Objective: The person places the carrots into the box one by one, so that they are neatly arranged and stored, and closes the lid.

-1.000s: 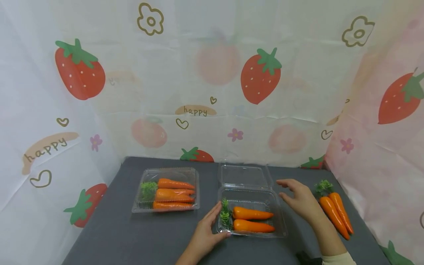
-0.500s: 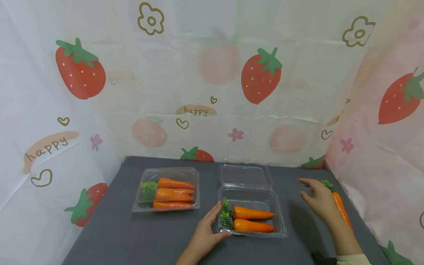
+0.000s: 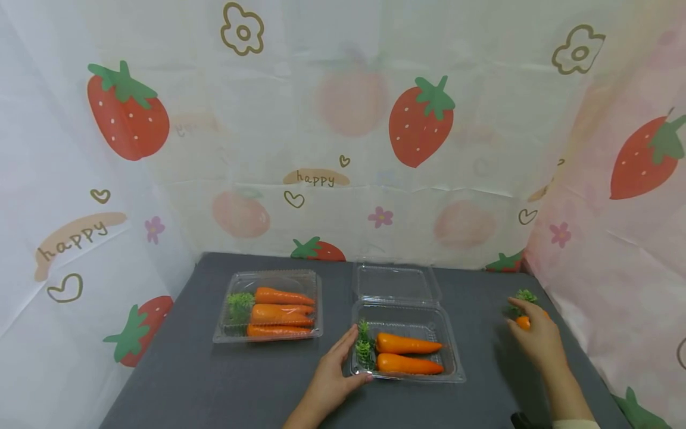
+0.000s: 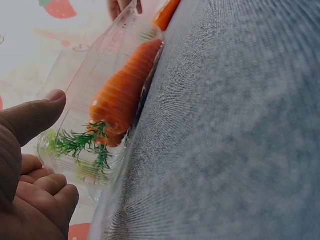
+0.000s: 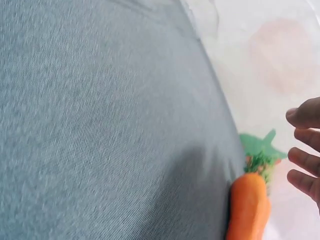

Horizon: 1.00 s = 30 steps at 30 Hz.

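Head view, nearest first: the left hand (image 3: 333, 372) rests against the near-left corner of the open container (image 3: 399, 317), thumb apart from the fingers. Inside lie two carrots (image 3: 409, 344), long axes left to right, leaves left, tips right. At right, the right hand (image 3: 538, 341) hangs over the loose carrots (image 3: 522, 322), fingers spread, seemingly touching nothing. Their leafy ends point far; the hand hides their tips. This looks like the reaching step; the next move calls for pinching one carrot. Farther left sits a closed box (image 3: 243, 282) of carrots.
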Motion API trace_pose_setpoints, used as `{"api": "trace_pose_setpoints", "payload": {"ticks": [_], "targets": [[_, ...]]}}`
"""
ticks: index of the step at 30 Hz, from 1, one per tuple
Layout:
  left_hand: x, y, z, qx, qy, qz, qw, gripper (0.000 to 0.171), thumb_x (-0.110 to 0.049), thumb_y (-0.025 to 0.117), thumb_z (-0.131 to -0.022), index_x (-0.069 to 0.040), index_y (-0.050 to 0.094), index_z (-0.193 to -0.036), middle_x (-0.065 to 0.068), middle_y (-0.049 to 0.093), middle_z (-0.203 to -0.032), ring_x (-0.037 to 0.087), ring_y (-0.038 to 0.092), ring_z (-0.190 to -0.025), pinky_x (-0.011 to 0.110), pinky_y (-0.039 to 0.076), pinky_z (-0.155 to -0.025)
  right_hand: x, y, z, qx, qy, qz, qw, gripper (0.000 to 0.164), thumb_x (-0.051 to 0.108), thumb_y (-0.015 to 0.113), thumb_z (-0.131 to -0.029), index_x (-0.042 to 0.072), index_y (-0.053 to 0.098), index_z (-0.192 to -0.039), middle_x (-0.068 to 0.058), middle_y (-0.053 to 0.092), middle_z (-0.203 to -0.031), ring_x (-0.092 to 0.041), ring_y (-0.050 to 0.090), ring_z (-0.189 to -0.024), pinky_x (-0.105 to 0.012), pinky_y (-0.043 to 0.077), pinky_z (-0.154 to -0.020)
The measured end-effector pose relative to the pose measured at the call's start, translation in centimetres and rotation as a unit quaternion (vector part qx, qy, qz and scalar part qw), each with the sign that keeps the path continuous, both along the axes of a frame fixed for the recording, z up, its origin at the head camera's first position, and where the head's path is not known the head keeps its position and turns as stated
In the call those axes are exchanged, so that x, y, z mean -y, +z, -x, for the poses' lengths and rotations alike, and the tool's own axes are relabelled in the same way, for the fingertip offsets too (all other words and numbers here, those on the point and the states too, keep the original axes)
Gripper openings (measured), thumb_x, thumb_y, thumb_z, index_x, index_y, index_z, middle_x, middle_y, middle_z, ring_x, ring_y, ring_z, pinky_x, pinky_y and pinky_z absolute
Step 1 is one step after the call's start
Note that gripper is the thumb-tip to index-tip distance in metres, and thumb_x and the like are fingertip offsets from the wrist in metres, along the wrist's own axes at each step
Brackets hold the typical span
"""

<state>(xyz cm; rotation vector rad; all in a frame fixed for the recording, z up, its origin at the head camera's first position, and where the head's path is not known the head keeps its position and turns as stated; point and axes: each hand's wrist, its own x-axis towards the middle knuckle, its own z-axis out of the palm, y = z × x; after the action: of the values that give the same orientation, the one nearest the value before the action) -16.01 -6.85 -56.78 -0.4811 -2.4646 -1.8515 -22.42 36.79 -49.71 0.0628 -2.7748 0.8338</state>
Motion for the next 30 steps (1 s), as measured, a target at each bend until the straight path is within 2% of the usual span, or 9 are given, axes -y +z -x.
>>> {"api": "trace_pose_setpoints", "payload": {"ticks": [5,10,22,30], "targets": [[0.0,0.1,0.0,-0.002,0.001,0.002,1.0,0.093,-0.021,0.092,-0.077,-0.001,0.043,-0.154,0.01,0.036,-0.165,0.032,0.037,-0.148,0.053,0.043,-0.111,-1.2,-1.3,-0.1,-0.011,-0.033,0.007,0.999,0.051,0.013,0.068,-0.097,-0.002,0.053,-0.143,-0.035,0.048,-0.144,-0.057,0.044,-0.129,-0.073,0.037,-0.1],[0.0,0.1,-0.1,0.001,0.001,-0.003,1.0,0.094,-0.021,0.092,-0.077,-0.003,0.044,-0.155,0.008,0.036,-0.165,0.032,0.036,-0.149,0.053,0.042,-0.112,-2.1,-2.1,-0.2,-0.017,-0.057,0.002,0.998,0.051,0.009,0.07,-0.094,-0.004,0.054,-0.14,-0.037,0.05,-0.137,-0.057,0.048,-0.122,-0.072,0.038,-0.097],[0.0,0.4,-0.2,0.007,-0.002,-0.012,0.9999,0.094,-0.022,0.092,-0.077,-0.005,0.043,-0.155,0.005,0.036,-0.165,0.03,0.035,-0.15,0.053,0.041,-0.113,-3.5,-2.6,0.0,0.063,-0.097,0.018,0.993,0.059,0.014,0.067,-0.097,-0.008,0.045,-0.147,-0.043,0.045,-0.139,-0.059,0.046,-0.123,-0.072,0.04,-0.099],[0.1,0.3,-0.1,0.007,-0.003,-0.004,1.0,0.094,-0.023,0.091,-0.078,-0.003,0.042,-0.155,0.007,0.035,-0.166,0.031,0.034,-0.15,0.053,0.041,-0.113,-3.8,-3.0,0.3,0.077,-0.11,0.007,0.991,0.062,0.015,0.068,-0.096,-0.009,0.043,-0.147,-0.043,0.045,-0.139,-0.059,0.047,-0.122,-0.07,0.039,-0.102]]}}
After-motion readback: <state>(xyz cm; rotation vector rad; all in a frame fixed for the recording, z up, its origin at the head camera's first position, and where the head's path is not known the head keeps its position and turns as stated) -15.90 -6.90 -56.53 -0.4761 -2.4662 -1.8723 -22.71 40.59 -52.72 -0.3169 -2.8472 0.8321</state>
